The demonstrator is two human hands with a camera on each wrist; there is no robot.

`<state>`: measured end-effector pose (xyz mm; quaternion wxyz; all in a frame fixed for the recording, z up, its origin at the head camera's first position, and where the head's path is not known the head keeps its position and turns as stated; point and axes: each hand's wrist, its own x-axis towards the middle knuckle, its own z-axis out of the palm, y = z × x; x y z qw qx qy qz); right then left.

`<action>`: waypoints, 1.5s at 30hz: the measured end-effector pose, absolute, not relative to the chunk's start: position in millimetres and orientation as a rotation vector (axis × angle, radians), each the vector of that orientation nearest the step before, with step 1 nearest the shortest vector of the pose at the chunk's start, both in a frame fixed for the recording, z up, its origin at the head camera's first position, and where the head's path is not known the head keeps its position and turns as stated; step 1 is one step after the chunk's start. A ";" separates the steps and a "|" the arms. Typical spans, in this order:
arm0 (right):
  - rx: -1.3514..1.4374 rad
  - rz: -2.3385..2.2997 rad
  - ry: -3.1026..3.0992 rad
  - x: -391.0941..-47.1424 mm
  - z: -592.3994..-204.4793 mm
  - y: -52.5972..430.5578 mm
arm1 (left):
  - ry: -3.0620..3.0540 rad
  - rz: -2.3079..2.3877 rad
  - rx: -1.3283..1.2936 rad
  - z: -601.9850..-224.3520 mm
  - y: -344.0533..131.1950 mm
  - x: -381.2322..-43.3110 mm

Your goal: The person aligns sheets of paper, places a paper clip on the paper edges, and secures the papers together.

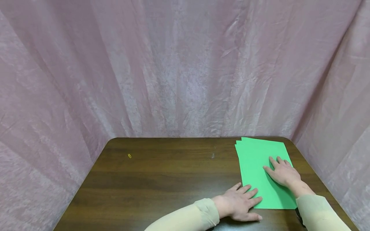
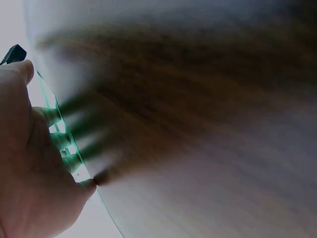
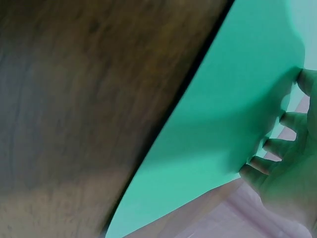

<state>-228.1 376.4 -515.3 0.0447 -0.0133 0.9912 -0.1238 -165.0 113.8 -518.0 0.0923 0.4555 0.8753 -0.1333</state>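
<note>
Curtain: pinkish, softly sheened cloth in loose vertical folds, hanging behind and along both sides of the work area.
Table: brown wood-grain top with rounded far corners; a small pale mark shows on its far half, right of centre.
Green sheets: a flat stack on the right part of the table, reaching almost to its far edge; at the far left the corners fan out slightly, so at least three layers show, while the near edge looks nearly even.
Left hand: laid palm down with fingers spread and straight, fingertips over the near left part of the stack, thumb reaching past the near edge above bare wood; it grasps nothing.
Right hand: spread across the right side of the top sheet, fingers extended, fingertips meeting the paper in its wrist view; nothing is clamped in it either.
Spacing: the two hands are apart, with green paper visible between them.
Sleeves: pale cream on both forearms; the right one covers the stack's near right corner.
Paper clip: small and yellow, lying at the far left of the table, well apart from the hands and the paper.
Left wrist view: table surface blurred, finger shadows falling across it.
</note>
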 end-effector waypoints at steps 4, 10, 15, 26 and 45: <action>-0.038 -0.368 3.036 -229.0 -517.3 373.4 | 2.593 -0.382 1.357 -517.5 107.9 -165.0; -0.042 -0.359 3.050 -229.6 -518.6 363.5 | 2.579 -0.342 1.377 -517.8 96.6 -165.8; -0.043 -0.353 3.058 -229.0 -517.8 354.7 | 2.585 -0.333 1.384 -518.1 87.2 -165.3; -0.064 -0.319 3.074 -228.5 -516.8 335.3 | 2.612 -0.326 1.406 -518.6 66.5 -163.2; -0.170 -0.319 3.054 -229.8 -507.9 308.0 | 2.560 -0.261 1.436 -512.2 26.5 -164.7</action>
